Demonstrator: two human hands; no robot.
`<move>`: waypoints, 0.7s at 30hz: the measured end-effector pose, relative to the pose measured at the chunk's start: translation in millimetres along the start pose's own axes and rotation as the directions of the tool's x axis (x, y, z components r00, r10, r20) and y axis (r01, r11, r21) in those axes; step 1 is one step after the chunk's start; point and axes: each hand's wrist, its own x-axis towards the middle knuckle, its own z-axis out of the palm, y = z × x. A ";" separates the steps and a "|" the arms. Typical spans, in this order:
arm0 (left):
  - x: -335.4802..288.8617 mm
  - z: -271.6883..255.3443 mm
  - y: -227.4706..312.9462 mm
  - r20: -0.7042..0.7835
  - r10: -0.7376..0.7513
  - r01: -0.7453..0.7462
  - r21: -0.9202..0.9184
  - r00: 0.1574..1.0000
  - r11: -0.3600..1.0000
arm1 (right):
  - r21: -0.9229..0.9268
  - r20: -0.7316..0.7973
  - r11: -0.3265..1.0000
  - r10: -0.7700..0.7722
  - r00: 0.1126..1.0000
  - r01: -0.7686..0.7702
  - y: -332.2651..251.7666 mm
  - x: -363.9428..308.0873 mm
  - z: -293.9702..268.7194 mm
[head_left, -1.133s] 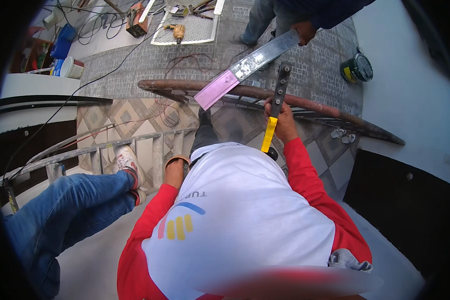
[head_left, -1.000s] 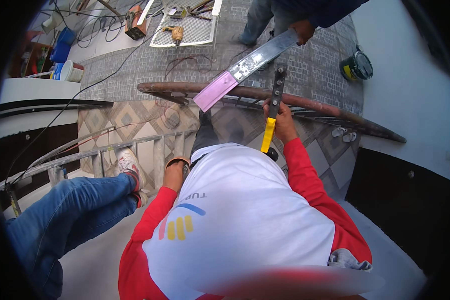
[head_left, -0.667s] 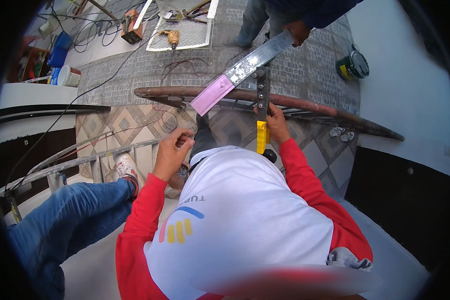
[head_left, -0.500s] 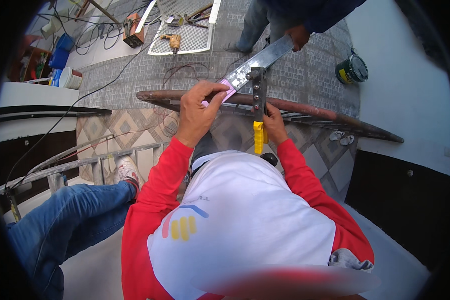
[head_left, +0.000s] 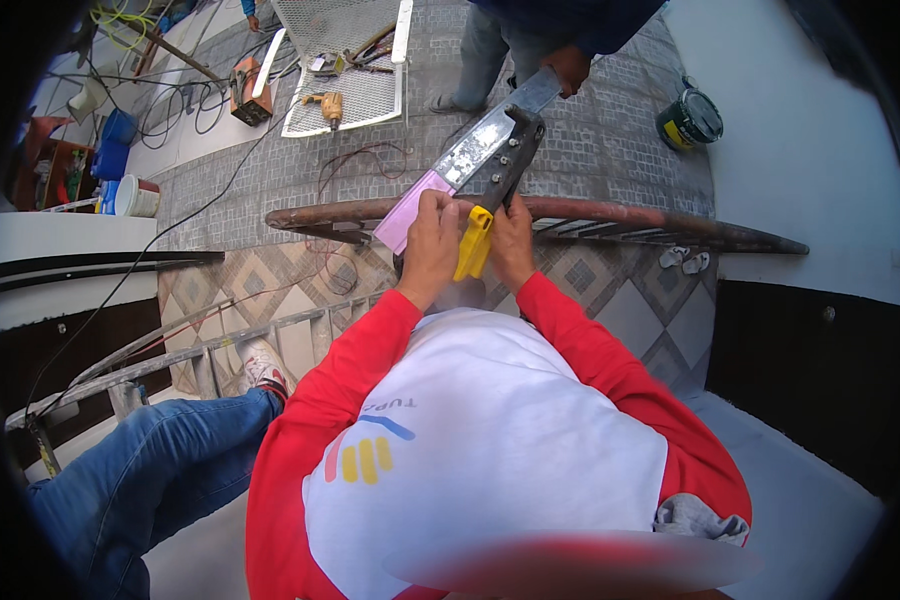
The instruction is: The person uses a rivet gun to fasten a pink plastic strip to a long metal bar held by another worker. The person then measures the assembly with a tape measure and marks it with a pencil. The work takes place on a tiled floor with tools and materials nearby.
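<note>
one left hand (head_left: 433, 250) and one right hand (head_left: 513, 243), one yellow-handled tool (head_left: 497, 176) and one metal strip (head_left: 478, 148) with one pink end (head_left: 410, 214) share the site with one brown rail (head_left: 630, 211), two white slippers (head_left: 674, 257), one dark green bucket (head_left: 690, 121), one white mesh chair (head_left: 312, 20), one drill (head_left: 331, 107), one ladder (head_left: 206, 374) and one white-and-red shoe (head_left: 265, 366).

- Wears what on top?
- Wears a white shirt (head_left: 530, 430), with long red sleeves (head_left: 320, 405) at the shirt's two sides, reaching to the wrists; leaves left hand (head_left: 432, 245) and right hand (head_left: 513, 240) bare.
- Shows any print?
- Carries three short yellow bars (head_left: 367, 460) on the shirt's left half, plus a slanting red bar (head_left: 331, 458) beside them and a slanting blue bar (head_left: 388, 428) nearer the shirt's hem.
- And besides?
- Bears small grey letters (head_left: 404, 405) just past the blue bar, and bunched grey cloth (head_left: 698, 516) at the shirt's right edge.
</note>
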 end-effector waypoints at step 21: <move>37.5 -32.2 15.7 0.121 0.340 -0.329 0.674 0.933 0.662 | 0.181 0.264 0.983 -0.081 0.961 0.033 -34.0 14.6 17.7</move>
